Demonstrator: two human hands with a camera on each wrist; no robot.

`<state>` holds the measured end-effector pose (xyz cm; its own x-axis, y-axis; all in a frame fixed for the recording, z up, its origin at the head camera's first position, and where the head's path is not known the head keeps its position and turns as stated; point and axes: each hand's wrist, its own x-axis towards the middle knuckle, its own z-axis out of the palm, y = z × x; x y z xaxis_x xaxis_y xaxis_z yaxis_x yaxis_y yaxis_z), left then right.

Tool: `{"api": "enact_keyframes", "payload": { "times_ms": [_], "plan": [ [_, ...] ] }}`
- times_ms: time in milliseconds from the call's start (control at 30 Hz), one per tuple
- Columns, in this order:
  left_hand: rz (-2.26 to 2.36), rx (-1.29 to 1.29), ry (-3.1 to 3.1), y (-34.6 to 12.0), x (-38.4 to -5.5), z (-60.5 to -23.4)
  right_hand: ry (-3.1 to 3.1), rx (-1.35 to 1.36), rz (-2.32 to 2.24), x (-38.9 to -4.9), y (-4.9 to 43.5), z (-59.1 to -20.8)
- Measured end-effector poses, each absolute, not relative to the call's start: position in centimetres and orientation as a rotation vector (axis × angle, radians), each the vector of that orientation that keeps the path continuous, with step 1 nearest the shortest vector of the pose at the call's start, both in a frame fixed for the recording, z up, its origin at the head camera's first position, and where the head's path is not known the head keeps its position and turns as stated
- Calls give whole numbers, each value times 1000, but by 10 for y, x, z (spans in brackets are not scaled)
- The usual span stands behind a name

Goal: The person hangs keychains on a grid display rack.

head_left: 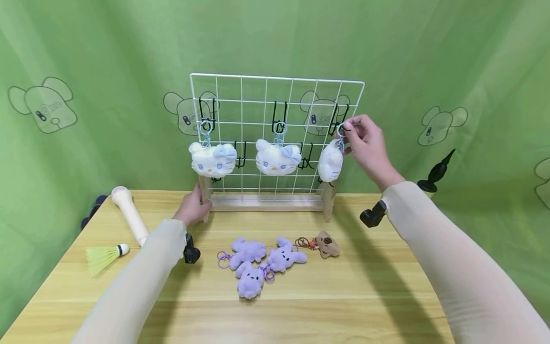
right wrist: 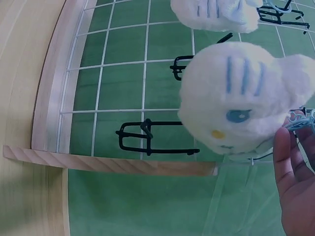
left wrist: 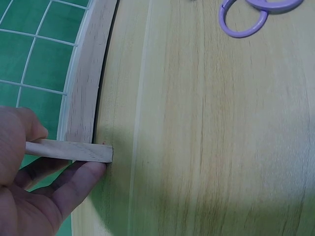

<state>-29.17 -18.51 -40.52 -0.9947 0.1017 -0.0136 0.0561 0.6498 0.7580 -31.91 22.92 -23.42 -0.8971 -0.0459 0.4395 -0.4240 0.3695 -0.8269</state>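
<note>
My right hand (head_left: pixel 365 145) pinches the light-blue ring of a white plush cat keychain (head_left: pixel 330 162) at the upper right hook of a white wire grid rack (head_left: pixel 266 77). This plush is turned sideways in the head view, while the right wrist view shows its blue eye and yellow nose. Two matching plush cat keychains, one at the left (head_left: pixel 212 160) and one at the middle (head_left: pixel 277 159), hang from black hooks on the same row. Low at the rack's left side, my left hand (head_left: pixel 192 206) grips the wooden foot (left wrist: pixel 74 150), thumb and fingers on opposite faces.
Lower black hooks (head_left: pixel 306 157) stick out from the grid. Purple plush keychains (head_left: pixel 250 282) and a brown plush keychain (head_left: pixel 328 244) lie on the wooden table before the rack. A white microphone-like object (head_left: pixel 129 215) and a yellow shuttlecock (head_left: pixel 105 255) lie at the left.
</note>
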Motion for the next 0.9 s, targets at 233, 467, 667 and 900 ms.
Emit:
{"api": "enact_keyframes", "payload": {
  "times_ms": [233,467,667,900],
  "plan": [
    [1277,138,2804,-185,-293,-405,-2317,425,1499,-320,230,-234],
    [1296,114,2780,-187,-292,-405,-2400,428,1417,-315,235,-236],
    [1300,102,2772,-188,-291,-406,-2455,410,1364,-311,241,-238],
    [1288,100,2787,-184,-293,-405,-2412,400,1308,-297,254,-233]
  ]
}}
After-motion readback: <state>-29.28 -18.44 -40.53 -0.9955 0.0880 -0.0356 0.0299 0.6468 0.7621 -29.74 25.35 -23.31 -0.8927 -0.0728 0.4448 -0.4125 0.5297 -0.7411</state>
